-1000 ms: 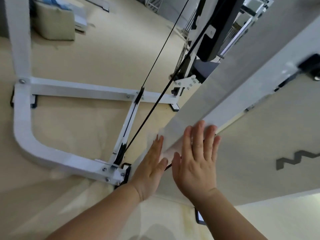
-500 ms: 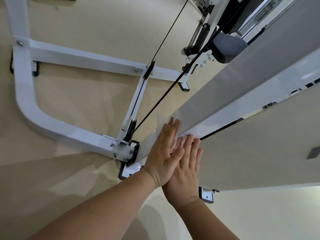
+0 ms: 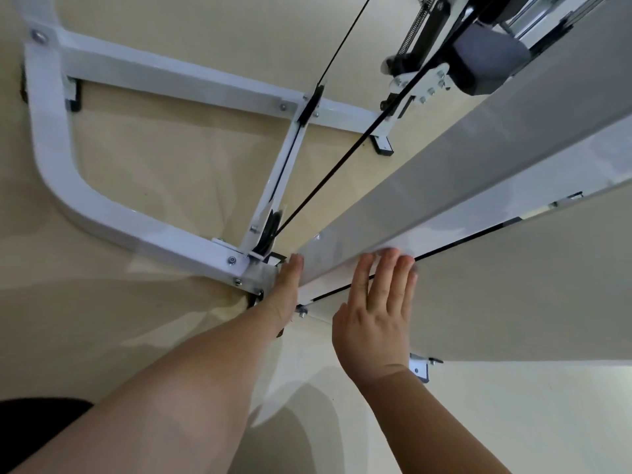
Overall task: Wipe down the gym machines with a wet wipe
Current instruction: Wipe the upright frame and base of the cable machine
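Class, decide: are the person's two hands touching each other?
Apart. Head view: the panel shows between the left hand and the right hand.

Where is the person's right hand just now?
In the head view, centre-right: the right hand lies flat on the machine's side panel near its lower end, just right of the left hand.

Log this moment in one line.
left hand: flat on glossy grey metal panel; right hand: flat on adjoining white edge; wipe: not discernible
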The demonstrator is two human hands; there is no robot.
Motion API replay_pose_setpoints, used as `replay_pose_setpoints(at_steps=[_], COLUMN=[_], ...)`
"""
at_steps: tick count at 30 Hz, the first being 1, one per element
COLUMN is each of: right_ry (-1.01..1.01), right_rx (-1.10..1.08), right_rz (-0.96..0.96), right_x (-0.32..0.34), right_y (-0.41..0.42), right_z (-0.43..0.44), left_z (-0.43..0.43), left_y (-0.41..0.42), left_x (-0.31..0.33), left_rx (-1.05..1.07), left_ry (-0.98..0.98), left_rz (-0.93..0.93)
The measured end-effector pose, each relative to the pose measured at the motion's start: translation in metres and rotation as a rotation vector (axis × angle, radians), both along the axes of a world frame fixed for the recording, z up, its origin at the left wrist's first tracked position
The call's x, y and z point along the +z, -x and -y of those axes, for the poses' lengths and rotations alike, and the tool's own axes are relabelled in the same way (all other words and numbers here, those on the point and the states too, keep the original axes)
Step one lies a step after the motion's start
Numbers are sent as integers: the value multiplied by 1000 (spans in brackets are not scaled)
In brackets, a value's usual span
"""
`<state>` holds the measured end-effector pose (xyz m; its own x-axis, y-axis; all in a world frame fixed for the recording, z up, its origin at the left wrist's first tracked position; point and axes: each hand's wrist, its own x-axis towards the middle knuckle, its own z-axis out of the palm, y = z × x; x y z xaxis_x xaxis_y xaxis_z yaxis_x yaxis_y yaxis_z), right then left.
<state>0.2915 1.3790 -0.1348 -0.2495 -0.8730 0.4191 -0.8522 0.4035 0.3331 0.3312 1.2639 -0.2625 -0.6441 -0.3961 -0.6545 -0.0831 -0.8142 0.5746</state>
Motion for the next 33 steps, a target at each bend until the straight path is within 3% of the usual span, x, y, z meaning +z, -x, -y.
replay_pose_setpoints(at_steps=[3,9,16,26,33], right_ry=[16,27,72,491,677], right_rx=[6,-23,1,3,16], right_rz=[-2,21,72,-147,-195], right_x=[-3,-3,15,182,245], right_y=[2,0,-11,1,10], right_z=[2,6,-3,28,24], left_z=[0,3,4,15,9], left_y=[5,-19,-27,-13,-21], left_x=[-2,118,184,289,364], left_rx=[-69,-109,-180,-175,-131], left_ry=[102,339,594,1002,1234], left_rz=[-128,-340,-536,-825,-891])
